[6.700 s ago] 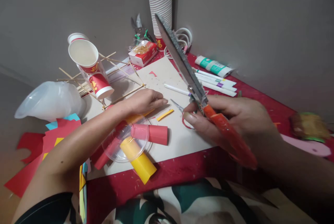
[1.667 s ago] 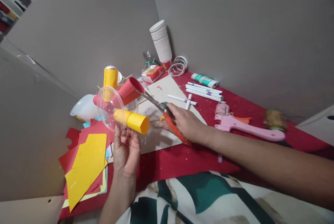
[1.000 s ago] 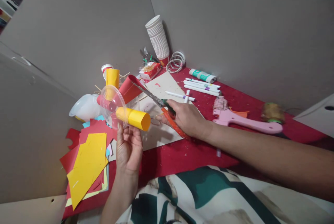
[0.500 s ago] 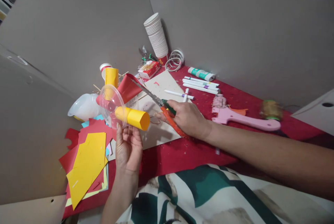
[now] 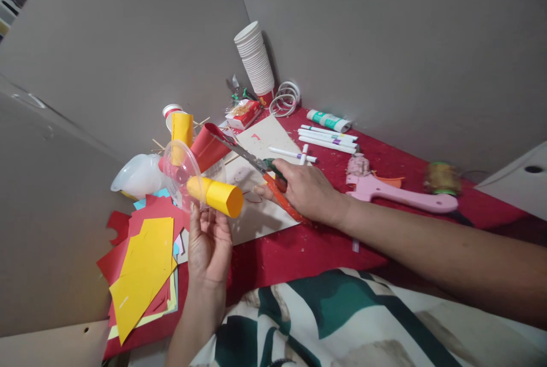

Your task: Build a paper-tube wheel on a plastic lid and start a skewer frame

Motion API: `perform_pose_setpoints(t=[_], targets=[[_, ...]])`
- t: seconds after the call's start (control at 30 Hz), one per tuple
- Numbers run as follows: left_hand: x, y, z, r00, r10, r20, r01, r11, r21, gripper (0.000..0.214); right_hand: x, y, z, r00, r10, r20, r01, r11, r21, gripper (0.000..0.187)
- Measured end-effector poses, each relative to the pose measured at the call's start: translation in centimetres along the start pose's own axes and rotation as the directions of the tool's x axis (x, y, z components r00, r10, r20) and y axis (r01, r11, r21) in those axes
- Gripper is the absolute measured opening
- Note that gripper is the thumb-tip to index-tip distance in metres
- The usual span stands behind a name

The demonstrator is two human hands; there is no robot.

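Observation:
My left hand [image 5: 211, 241] grips the rim of a clear plastic cup [image 5: 174, 178] from below, with the fingers partly hidden behind it. Rolled paper tubes stick out of the cup: a yellow tube [image 5: 224, 200] toward me, a red tube [image 5: 207, 147] to the right, and another yellow tube [image 5: 182, 127] at the back. In my right hand [image 5: 310, 193] are scissors [image 5: 248, 156] with orange and green handles. Their blades reach the open end of the red tube; whether they cut into it I cannot make out.
Coloured paper sheets [image 5: 145, 264] lie piled at the left. White markers [image 5: 327, 140], a glue tube [image 5: 328, 120] and a pink glue gun [image 5: 401, 193] rest on the red cloth [image 5: 277, 259]. Stacked paper cups [image 5: 255, 62] stand in the corner beside white rings [image 5: 284, 99].
The near yellow tube has dipped slightly and shifted left. The scissors blades sit a little closer over the red tube's end. Both hands have barely moved.

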State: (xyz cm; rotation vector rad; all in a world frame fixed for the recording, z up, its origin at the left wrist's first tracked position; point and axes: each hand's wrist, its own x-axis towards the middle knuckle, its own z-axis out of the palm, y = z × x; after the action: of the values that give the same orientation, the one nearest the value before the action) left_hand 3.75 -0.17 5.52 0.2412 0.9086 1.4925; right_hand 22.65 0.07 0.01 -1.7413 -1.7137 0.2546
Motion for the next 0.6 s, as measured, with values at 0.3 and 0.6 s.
perform_pose_setpoints(t=[0.3,0.6], targets=[[-0.4,-0.8,0.0,0.999,-0.032,0.002,0.032,0.999,0.03,0.028,0.3,0.3,-0.5,1.0,-0.008,-0.029,0.008,1.0,-0.012,0.052],[-0.4,-0.8,0.1,1.0,-0.011,0.022,0.01,0.999,0.044,0.03,0.3,0.2,-1.3,1.0,-0.003,-0.017,0.003,0.999,-0.047,0.056]])
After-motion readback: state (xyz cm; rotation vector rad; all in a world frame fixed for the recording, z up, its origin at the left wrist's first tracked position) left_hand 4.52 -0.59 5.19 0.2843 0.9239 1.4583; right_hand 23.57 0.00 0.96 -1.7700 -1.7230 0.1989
